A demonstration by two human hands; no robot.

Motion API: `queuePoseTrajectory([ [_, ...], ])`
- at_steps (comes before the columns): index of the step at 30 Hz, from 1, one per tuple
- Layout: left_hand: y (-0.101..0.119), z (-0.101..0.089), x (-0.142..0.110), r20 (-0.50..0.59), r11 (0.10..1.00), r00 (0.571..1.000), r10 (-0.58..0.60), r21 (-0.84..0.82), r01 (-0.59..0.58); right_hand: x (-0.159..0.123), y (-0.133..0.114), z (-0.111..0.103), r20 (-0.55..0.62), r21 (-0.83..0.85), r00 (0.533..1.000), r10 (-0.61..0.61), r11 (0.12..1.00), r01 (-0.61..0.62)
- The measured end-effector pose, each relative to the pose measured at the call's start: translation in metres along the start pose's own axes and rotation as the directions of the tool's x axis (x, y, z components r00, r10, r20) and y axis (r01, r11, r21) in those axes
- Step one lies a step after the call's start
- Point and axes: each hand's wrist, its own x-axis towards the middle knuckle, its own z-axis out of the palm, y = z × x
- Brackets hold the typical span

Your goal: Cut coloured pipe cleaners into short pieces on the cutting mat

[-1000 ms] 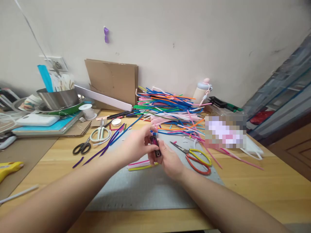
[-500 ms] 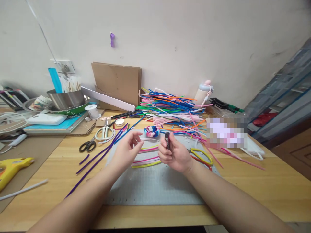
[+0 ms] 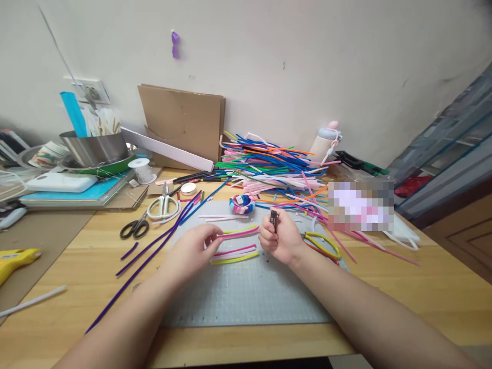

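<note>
My left hand (image 3: pixel 194 249) rests on the grey cutting mat (image 3: pixel 246 292) and pinches the end of a pink pipe cleaner (image 3: pixel 240 233). My right hand (image 3: pixel 280 240) is closed round a small dark lighter (image 3: pixel 273 219), held upright. More short pink and yellow pipe cleaners (image 3: pixel 235 255) lie between my hands. A small woven ring of blue, pink and white pipe cleaners (image 3: pixel 242 203) sits on the mat just beyond them.
A big heap of coloured pipe cleaners (image 3: pixel 269 166) lies at the back. White scissors (image 3: pixel 164 206) and black scissors (image 3: pixel 134 228) lie on the left, yellow-and-red scissors (image 3: pixel 322 244) on the right. A yellow glue gun (image 3: pixel 15 259) sits far left. Long purple pipe cleaners (image 3: pixel 146 256) cross the table.
My hands have come apart. The woven ring now lies on the mat. My left hand has dropped to the mat and taken a pink pipe cleaner; my right keeps the lighter.
</note>
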Motion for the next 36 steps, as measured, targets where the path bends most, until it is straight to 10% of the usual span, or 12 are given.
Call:
queuePoseTrajectory([
  [29, 0.005, 0.008, -0.004, 0.074, 1.000, 0.997, 0.001, 0.029, -0.003, -0.008, 0.008, 0.004, 0.211, -0.013, 0.977, -0.011, 1.000, 0.014],
  [36, 0.012, 0.008, -0.005, 0.009, 0.994, 0.996, 0.086, -0.062, -0.085, -0.020, 0.018, 0.015, 0.405, 0.029, 0.879, 0.254, 0.957, -0.290],
])
